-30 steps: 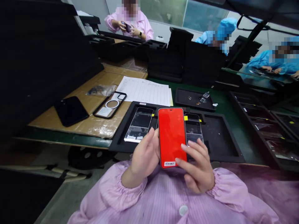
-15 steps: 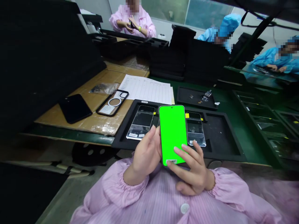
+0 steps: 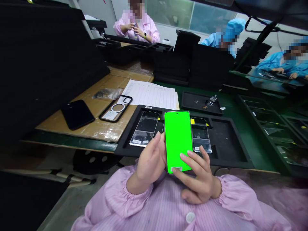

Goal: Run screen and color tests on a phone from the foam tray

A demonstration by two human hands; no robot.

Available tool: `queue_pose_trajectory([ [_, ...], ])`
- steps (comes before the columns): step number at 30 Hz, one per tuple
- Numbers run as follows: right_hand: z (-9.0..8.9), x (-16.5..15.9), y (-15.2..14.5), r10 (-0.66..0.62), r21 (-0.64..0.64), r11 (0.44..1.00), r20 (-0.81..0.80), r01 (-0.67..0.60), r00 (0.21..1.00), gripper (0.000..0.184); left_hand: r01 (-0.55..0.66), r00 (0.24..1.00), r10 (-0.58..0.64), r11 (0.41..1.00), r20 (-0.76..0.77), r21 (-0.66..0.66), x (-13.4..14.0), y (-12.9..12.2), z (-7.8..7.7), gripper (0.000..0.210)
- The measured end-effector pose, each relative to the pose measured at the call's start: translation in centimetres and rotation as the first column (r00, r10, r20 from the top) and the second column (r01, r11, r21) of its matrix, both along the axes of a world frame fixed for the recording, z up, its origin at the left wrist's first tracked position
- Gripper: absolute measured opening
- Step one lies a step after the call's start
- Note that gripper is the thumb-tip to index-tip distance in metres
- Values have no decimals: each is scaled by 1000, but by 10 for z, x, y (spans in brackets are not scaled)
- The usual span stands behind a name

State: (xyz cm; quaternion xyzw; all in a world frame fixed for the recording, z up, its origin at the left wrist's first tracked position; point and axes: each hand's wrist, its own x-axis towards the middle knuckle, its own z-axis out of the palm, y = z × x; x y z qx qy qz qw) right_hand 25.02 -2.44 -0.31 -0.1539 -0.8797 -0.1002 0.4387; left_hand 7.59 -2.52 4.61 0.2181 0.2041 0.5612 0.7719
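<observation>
A smartphone (image 3: 177, 138) with a plain bright green screen is held upright in front of me, a small white label near its lower edge. My left hand (image 3: 152, 160) grips it from the left side, the fingers hidden behind it. Over the lower right of the screen, my right hand (image 3: 198, 178) has its fingers spread, with the index fingertip at the label. Behind the phone lies a black foam tray (image 3: 232, 141). It carries one phone panel (image 3: 145, 128) on the left and another panel (image 3: 201, 134) on the right, with yellow tabs beside them.
A printed sheet (image 3: 151, 93), a clear phone case (image 3: 116, 108), a dark phone (image 3: 78, 114) and a plastic bag (image 3: 107, 93) lie to the left. A small black tray (image 3: 202, 103) holds little parts. More trays (image 3: 264, 122) stand right. Co-workers sit beyond black stacks (image 3: 211, 67).
The whole view has shifted slightly. Both hands and the green-screened phone keep the same pose. Across the room, the hands of the co-worker in pink have moved.
</observation>
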Motion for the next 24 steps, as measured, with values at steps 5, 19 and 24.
queue_pose_trajectory([
  [5,1,0,0,-7,-5,1000,4,7,1000,47,8,1000,-8,1000,7,-16,-1,0,-1,55],
  [19,-2,0,1,-17,-14,1000,4,17,1000,46,0,1000,-1,999,-9,-55,-1,2,-3,55],
  [24,-4,-1,1,-19,-19,1000,-10,19,1000,46,-3,1000,3,999,5,-49,0,3,-3,56],
])
